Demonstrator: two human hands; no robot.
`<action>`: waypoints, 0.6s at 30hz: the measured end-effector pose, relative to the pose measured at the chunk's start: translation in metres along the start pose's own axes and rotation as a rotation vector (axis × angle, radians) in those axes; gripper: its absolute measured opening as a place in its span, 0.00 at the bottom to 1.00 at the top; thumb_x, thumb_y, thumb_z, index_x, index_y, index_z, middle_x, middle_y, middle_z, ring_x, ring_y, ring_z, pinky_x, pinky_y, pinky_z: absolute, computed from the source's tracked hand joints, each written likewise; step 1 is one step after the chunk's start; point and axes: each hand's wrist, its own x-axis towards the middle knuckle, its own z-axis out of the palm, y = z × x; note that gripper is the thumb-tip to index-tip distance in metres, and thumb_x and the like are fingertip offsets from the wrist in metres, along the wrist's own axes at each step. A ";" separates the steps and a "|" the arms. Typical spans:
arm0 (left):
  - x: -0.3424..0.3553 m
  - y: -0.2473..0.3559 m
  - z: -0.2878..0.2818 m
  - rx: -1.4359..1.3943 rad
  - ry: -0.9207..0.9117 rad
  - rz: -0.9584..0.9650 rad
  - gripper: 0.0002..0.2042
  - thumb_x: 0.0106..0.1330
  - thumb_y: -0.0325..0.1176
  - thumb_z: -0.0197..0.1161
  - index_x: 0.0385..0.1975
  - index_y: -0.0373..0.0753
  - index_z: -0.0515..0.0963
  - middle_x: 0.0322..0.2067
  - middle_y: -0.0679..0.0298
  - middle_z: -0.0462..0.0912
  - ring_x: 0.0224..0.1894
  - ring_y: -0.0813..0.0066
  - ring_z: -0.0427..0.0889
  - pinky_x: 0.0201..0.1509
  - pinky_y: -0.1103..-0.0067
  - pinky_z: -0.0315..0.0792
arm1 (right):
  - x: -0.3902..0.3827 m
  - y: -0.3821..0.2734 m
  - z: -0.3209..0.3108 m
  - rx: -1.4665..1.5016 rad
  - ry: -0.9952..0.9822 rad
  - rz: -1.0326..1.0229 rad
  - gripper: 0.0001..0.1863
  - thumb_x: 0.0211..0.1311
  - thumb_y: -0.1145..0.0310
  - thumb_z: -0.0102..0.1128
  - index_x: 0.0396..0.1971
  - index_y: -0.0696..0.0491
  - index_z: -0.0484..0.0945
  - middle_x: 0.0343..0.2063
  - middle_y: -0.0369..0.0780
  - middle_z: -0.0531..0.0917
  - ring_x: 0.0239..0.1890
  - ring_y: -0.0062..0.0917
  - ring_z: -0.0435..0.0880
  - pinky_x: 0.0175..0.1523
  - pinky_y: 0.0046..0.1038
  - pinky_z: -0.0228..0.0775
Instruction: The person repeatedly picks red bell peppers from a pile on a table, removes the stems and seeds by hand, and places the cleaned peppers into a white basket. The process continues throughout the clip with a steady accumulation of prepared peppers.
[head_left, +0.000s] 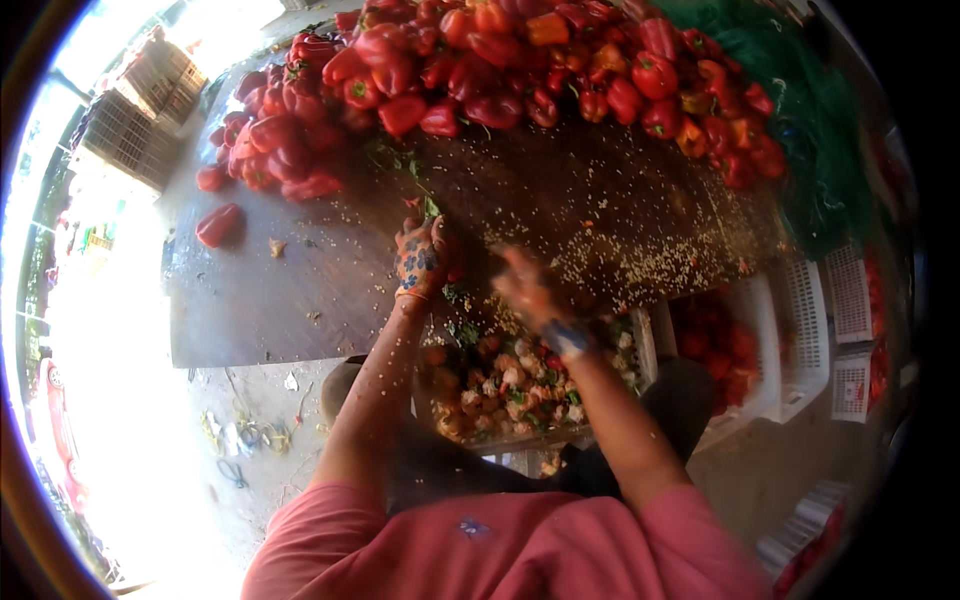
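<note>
My left hand [420,255], in a patterned glove, is closed over the table close to its near edge. A sliver of a red bell pepper [456,268] shows at its right side, mostly hidden by the fingers. A leafy green sprig [430,205] lies just beyond the fingertips. My right hand [525,285] is a short way to the right, above scattered pale seeds, smeared by motion; whether it holds anything cannot be seen. Below both hands, a crate [645,350] between my legs is full of pale pepper cores [515,378] with green stems.
A big heap of red bell peppers [480,75] covers the far side of the brown table [270,320]. One pepper [219,226] lies apart at left. Green netting [820,130] hangs at right. White crates [800,320] with red pieces [718,340] stand at right; stacked crates [130,135] far left.
</note>
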 end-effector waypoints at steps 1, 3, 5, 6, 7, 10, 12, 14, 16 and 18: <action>-0.011 0.010 0.005 -0.036 -0.012 -0.016 0.19 0.68 0.51 0.45 0.43 0.47 0.79 0.47 0.52 0.75 0.49 0.46 0.70 0.54 0.60 0.66 | 0.019 0.023 0.034 -0.288 0.132 -0.197 0.27 0.58 0.69 0.60 0.58 0.51 0.67 0.44 0.45 0.79 0.43 0.34 0.80 0.45 0.33 0.74; -0.029 0.018 -0.008 0.031 0.023 0.017 0.18 0.67 0.48 0.47 0.40 0.44 0.80 0.44 0.53 0.76 0.48 0.48 0.72 0.53 0.62 0.66 | 0.029 -0.005 0.056 -0.332 0.121 -0.094 0.21 0.55 0.75 0.58 0.51 0.54 0.70 0.47 0.46 0.78 0.49 0.42 0.78 0.49 0.38 0.73; -0.030 0.013 -0.010 0.057 0.102 0.147 0.17 0.67 0.46 0.48 0.37 0.41 0.81 0.41 0.53 0.78 0.46 0.50 0.73 0.51 0.62 0.66 | 0.036 -0.004 0.059 -0.366 0.095 -0.109 0.18 0.54 0.76 0.58 0.47 0.55 0.71 0.43 0.47 0.79 0.46 0.42 0.79 0.47 0.36 0.72; -0.026 0.005 -0.002 0.048 0.154 0.258 0.17 0.67 0.44 0.48 0.35 0.40 0.81 0.39 0.54 0.79 0.45 0.50 0.74 0.50 0.63 0.67 | 0.038 -0.001 0.061 -0.383 0.084 -0.115 0.17 0.53 0.77 0.58 0.45 0.55 0.72 0.42 0.47 0.79 0.44 0.41 0.79 0.47 0.36 0.72; -0.022 -0.002 0.005 0.038 0.205 0.371 0.16 0.67 0.42 0.48 0.34 0.39 0.81 0.37 0.54 0.80 0.43 0.51 0.75 0.50 0.63 0.67 | 0.043 0.015 0.070 -0.253 0.097 -0.048 0.15 0.53 0.77 0.58 0.43 0.56 0.72 0.39 0.47 0.79 0.43 0.41 0.79 0.46 0.35 0.72; -0.009 0.007 0.028 0.048 0.246 0.279 0.15 0.65 0.41 0.52 0.30 0.38 0.81 0.33 0.57 0.82 0.40 0.56 0.77 0.44 0.63 0.68 | 0.057 0.059 0.079 -0.023 0.191 -0.031 0.11 0.53 0.77 0.57 0.38 0.57 0.72 0.34 0.47 0.78 0.38 0.40 0.79 0.43 0.33 0.71; 0.000 0.012 0.037 0.176 0.190 0.121 0.18 0.68 0.43 0.47 0.27 0.40 0.82 0.30 0.57 0.82 0.39 0.56 0.78 0.42 0.65 0.69 | 0.054 0.046 0.062 -0.076 0.264 -0.278 0.08 0.54 0.76 0.57 0.35 0.58 0.72 0.31 0.47 0.77 0.35 0.39 0.78 0.42 0.33 0.70; 0.010 0.034 0.030 0.239 0.051 -0.008 0.21 0.69 0.45 0.45 0.24 0.40 0.82 0.26 0.57 0.83 0.36 0.55 0.80 0.40 0.66 0.69 | 0.047 0.044 0.060 -0.025 0.404 -0.223 0.07 0.54 0.76 0.58 0.32 0.57 0.70 0.29 0.46 0.75 0.32 0.38 0.76 0.39 0.32 0.69; 0.028 0.034 0.045 0.296 0.072 -0.070 0.26 0.70 0.48 0.41 0.20 0.41 0.82 0.20 0.56 0.81 0.27 0.55 0.81 0.36 0.65 0.71 | 0.040 0.046 0.061 -0.092 0.566 -0.213 0.09 0.51 0.79 0.59 0.31 0.55 0.70 0.25 0.43 0.72 0.28 0.38 0.73 0.34 0.31 0.67; 0.046 0.054 0.049 0.369 0.102 -0.135 0.28 0.69 0.50 0.39 0.19 0.41 0.82 0.19 0.55 0.81 0.27 0.52 0.81 0.36 0.63 0.72 | 0.020 0.048 0.054 0.145 0.601 -0.096 0.09 0.55 0.72 0.62 0.33 0.54 0.71 0.24 0.39 0.73 0.27 0.29 0.73 0.34 0.29 0.67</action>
